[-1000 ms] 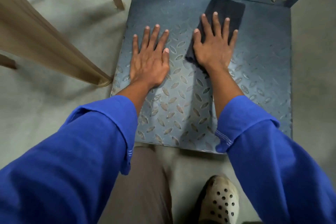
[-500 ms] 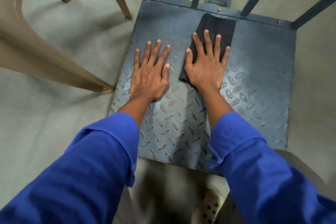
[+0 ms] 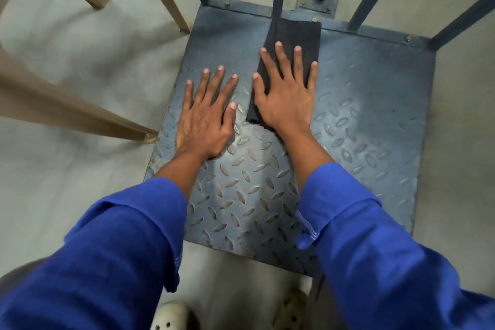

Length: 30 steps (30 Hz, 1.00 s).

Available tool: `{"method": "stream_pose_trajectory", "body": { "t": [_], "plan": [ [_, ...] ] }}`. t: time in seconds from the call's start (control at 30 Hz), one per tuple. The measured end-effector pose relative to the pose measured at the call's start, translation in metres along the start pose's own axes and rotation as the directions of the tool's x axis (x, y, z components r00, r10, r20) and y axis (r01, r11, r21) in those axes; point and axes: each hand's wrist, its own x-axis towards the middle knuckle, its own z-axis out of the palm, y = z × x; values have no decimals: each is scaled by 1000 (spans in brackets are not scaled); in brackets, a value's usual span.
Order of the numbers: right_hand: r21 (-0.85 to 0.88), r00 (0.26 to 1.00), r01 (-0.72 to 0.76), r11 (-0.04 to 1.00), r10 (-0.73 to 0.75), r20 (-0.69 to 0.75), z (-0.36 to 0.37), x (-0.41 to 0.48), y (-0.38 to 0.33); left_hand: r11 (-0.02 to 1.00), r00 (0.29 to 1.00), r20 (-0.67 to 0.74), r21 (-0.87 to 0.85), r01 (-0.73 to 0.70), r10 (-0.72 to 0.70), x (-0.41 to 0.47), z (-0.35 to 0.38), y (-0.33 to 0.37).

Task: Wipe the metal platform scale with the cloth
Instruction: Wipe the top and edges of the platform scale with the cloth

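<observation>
Your right hand (image 3: pixel 285 100) lies flat, fingers straight and spread, pressing the dark folded cloth (image 3: pixel 296 35) onto the blue-grey diamond-plate metal platform scale (image 3: pixel 369 115). The cloth reaches past your fingertips to the scale's far rail. Your left hand (image 3: pixel 205 120) rests flat and empty on the bare plate just beside the cloth's left edge, fingers spread.

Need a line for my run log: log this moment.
right hand: flat on cloth | left hand: flat on platform | cloth: at platform's far edge
</observation>
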Motion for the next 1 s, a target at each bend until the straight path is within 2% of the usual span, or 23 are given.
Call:
{"method": "stream_pose_trajectory", "body": {
  "t": [0.07, 0.2, 0.37, 0.47, 0.57, 0.63, 0.73, 0.8, 0.87, 1.0],
  "plan": [
    [-15, 998, -66, 998, 66, 5, 0, 7, -2, 1000, 1000, -3, -17, -4, 3, 1, 0, 1],
    [-30, 998, -63, 998, 64, 24, 1, 8, -8, 999, 999, -36, -35, 1, -2, 0, 2, 0],
    [-16, 988, -156, 988, 156, 6, 2, 3, -23, 999, 998, -64, -31, -20, 18, 0, 6, -3],
    [-2, 998, -55, 998, 55, 39, 4, -5, -38, 1000, 997, -69, -5, -16, 16, 4, 10, -3],
    [23, 995, 52, 998, -54, 85, -4, -18, -24, 1000, 999, -37, -24, 13, -14, 2, 8, 3],
    [9, 997, -32, 999, 31, 68, -10, -30, -1, 999, 1000, -20, -36, 11, -12, -4, 7, 4],
    [3, 963, -268, 963, 268, 34, -17, -47, 29, 999, 1000, 2, -52, -14, 14, -10, 4, 2],
    [-6, 947, -319, 948, 319, 24, -16, -50, 28, 998, 1000, -7, -65, -23, 23, -11, 3, -1],
    [-19, 965, -258, 966, 259, 34, -13, -45, 14, 997, 999, -8, -70, -39, 38, -4, 2, -7],
    [-7, 990, 51, 999, -49, 136, -9, -29, -15, 999, 999, 23, -31, -36, 37, 19, -6, -22]
  ]
}}
